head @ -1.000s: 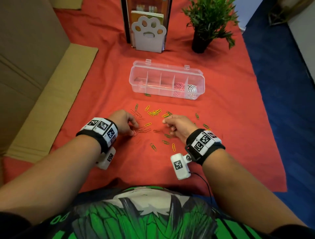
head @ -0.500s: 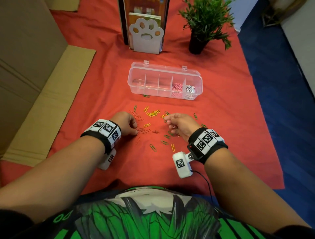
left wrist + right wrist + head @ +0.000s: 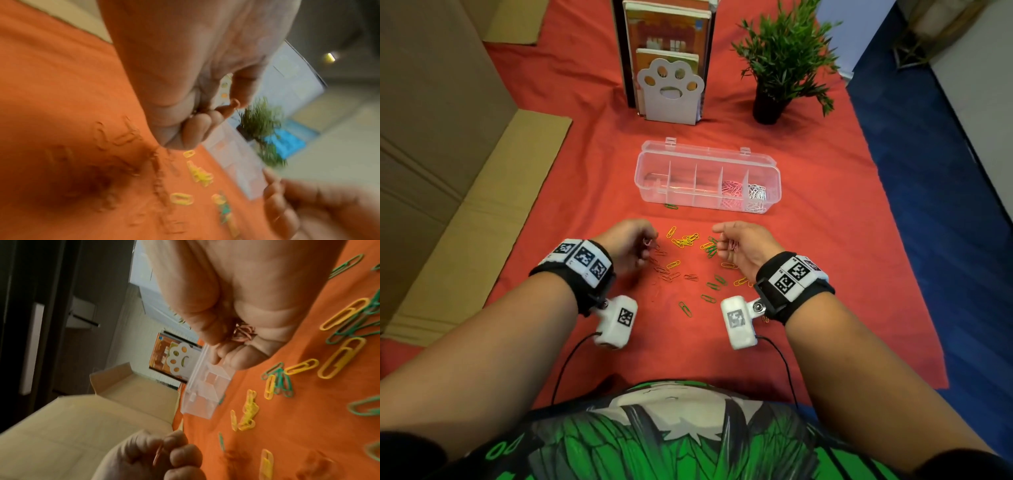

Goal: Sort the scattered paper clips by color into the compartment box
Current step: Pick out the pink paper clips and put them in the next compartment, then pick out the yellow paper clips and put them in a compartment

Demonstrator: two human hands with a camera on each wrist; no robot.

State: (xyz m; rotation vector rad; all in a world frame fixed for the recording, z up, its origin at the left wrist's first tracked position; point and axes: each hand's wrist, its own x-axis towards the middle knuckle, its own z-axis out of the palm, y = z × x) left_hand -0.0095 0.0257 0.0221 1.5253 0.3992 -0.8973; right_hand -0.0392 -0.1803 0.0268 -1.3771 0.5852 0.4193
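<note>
Yellow paper clips [image 3: 686,240], green paper clips [image 3: 711,251] and red paper clips [image 3: 664,270] lie scattered on the red cloth, between and just behind my hands. My left hand [image 3: 649,241] is raised a little above the cloth and pinches one red clip [image 3: 158,452]. My right hand [image 3: 723,241], also raised, curls its fingers round a small bunch of red clips [image 3: 244,333]. Beyond them stands the clear compartment box [image 3: 683,201], lid open, with pink clips [image 3: 731,188] in the fourth cell and white clips [image 3: 756,192] in the right end cell. The left wrist view is blurred.
One green clip [image 3: 671,206] lies at the box's front wall. A white paw-shaped bookend [image 3: 671,92] with books and a potted plant [image 3: 780,68] stand behind the box. Cardboard [image 3: 448,144] lines the left side. The cloth's right edge drops to blue floor [image 3: 935,240].
Both hands have come up off the cloth and moved slightly towards the box. The left hand has picked up a red clip it was touching on the cloth.
</note>
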